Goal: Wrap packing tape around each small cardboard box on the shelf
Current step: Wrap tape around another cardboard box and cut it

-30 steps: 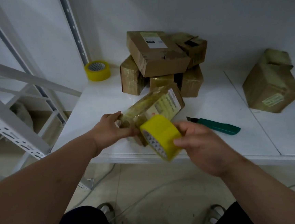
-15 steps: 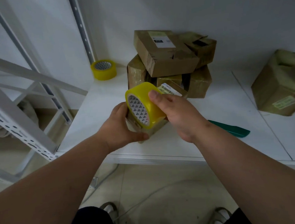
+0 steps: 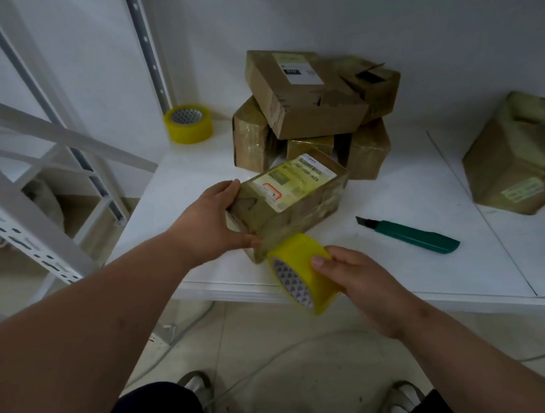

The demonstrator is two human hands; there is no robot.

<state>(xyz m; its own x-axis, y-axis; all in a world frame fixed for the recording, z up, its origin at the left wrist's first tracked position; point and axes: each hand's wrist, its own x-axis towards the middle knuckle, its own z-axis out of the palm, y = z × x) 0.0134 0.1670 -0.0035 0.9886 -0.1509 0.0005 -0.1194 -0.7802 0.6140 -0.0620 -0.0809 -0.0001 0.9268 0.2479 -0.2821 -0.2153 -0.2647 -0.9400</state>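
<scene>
A small cardboard box (image 3: 292,201) with a yellow-white label on top is held just above the front of the white shelf (image 3: 418,272). My left hand (image 3: 210,225) grips its left end, thumb under the near face. My right hand (image 3: 353,280) holds a yellow tape roll (image 3: 298,271) against the box's lower near corner, at the shelf's front edge. Glossy tape covers the box's sides. Behind it lies a pile of several small boxes (image 3: 311,104).
A second yellow tape roll (image 3: 188,123) stands at the back left by the upright. A green utility knife (image 3: 412,233) lies to the right of the held box. A larger taped box (image 3: 520,158) sits at the far right. White rack struts cross the left side.
My right hand carried the tape roll from over the top of the box down to its lower near corner. The box turned, so its label now faces up.
</scene>
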